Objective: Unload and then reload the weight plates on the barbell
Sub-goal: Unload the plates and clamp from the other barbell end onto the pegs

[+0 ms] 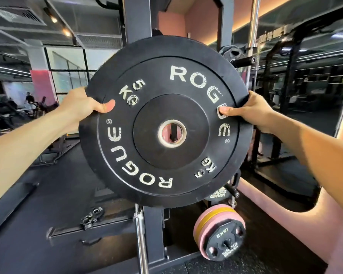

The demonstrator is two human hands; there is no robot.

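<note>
A large black 5 kg bumper plate (166, 107) with worn white lettering is held upright in the air, facing me. My left hand (85, 104) grips its left rim, thumb on the face. My right hand (248, 111) grips the right rim the same way. Through the plate's centre hole (172, 133) I see pink wall and a dark post. A black barbell sleeve end (244, 61) pokes out behind the plate's upper right edge, with a collar (233, 52) beside it.
A black rack upright (152, 230) stands behind the plate. Pink, yellow and black plates (219, 232) are stored on a low peg at the lower right. Two collars (91, 217) lie on the rack's base. A chrome bar (254, 22) stands vertical at the upper right.
</note>
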